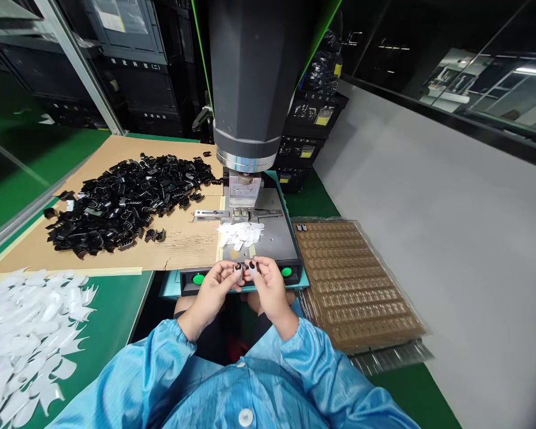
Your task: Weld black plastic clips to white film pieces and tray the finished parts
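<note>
Side by side in front of the press, both my hands are closed in a pinch. My left hand (214,289) grips a small dark part with white on it, between thumb and fingers. My right hand (270,286) pinches a similar small black-and-white part, close beside the first. Fingers cover most of both parts, so their exact shape is hidden. Just beyond my fingertips lies a small heap of white plastic pieces (241,234) on the machine's metal plate (274,238). Behind it stands the press head (245,190) over a metal fixture (212,215).
A large pile of black curved plastic parts (129,196) covers cardboard (192,241) at left. Many white pieces (31,328) lie on the green table. Green buttons (198,279) flank my hands. At right sits a compartmented tray (357,280) with two small parts (301,227) in its corner.
</note>
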